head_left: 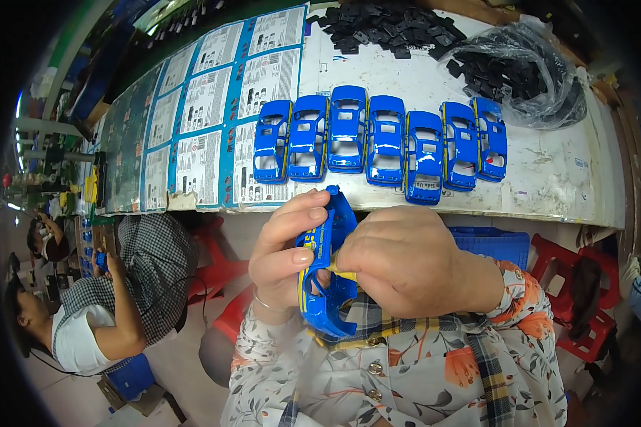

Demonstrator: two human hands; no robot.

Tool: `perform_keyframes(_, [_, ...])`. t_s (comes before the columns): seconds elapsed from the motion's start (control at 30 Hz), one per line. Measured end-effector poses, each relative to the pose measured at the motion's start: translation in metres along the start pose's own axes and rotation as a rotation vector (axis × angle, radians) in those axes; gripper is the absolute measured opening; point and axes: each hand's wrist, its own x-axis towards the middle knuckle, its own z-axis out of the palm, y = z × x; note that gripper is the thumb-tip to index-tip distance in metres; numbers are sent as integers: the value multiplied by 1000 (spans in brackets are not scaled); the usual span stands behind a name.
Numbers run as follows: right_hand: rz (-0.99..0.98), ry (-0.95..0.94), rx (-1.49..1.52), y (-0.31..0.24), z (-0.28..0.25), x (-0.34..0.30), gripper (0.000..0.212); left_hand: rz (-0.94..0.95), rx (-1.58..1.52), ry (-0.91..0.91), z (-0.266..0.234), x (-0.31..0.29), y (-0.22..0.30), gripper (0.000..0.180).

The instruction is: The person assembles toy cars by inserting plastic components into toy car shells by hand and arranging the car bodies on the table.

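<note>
Nearest, in front of the patterned shirt, the left hand is curled around a blue car shell, with its fingers lying along the decorated side. This held shell is in the air, off the counter, turned nearly on its end, and its hollow side faces toward 3 o'clock. From there comes the right hand, folded almost into a fist; its fingertips pinch a small yellow piece at the edge of the shell. What kind of piece it is, I cannot tell.

From the held shell, a blue crate is at 3 o'clock, below the counter, and red stools are just past it.

On the counter, seven more blue shells make a close row from 11 to 2 o'clock. Printed sheets with blue borders cover the counter around 11 o'clock. Farther, between 12 and 1 o'clock, lies a loose heap of black flat pieces; a clear plastic bag, with similar pieces in it, is between 1 and 2.

Toward 9 o'clock, a seated co-worker holds a small blue object.
</note>
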Motion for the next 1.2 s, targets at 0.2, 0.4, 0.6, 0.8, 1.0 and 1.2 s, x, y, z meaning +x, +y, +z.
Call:
perform_keyframes(0.2, [-135, -56, -99, -7, 1, 4, 10, 24, -15, 22, -3, 1, -4, 37])
perform_keyframes(0.4, [-80, -263, 18, -8, -9, 10, 11, -26, -83, 85, 2, 3, -1, 38])
perform_keyframes(0.6, [-53, -134, 64, -7, 3, 10, 18, -137, -120, 61, 0, 3, 4, 42])
perform_keyframes(0.8, [-32, -76, 72, 2, 1, 6, 17, -231, -157, 36, 7, -5, 6, 55])
perform_keyframes(1.0, [314, -86, 215, 17, -17, 1, 22, -621, -385, 29, 24, -2, 10, 74])
perform_keyframes(1.2, [548, -130, 50, 49, -63, -1, 11, -880, -589, 65, 23, 10, 6, 76])
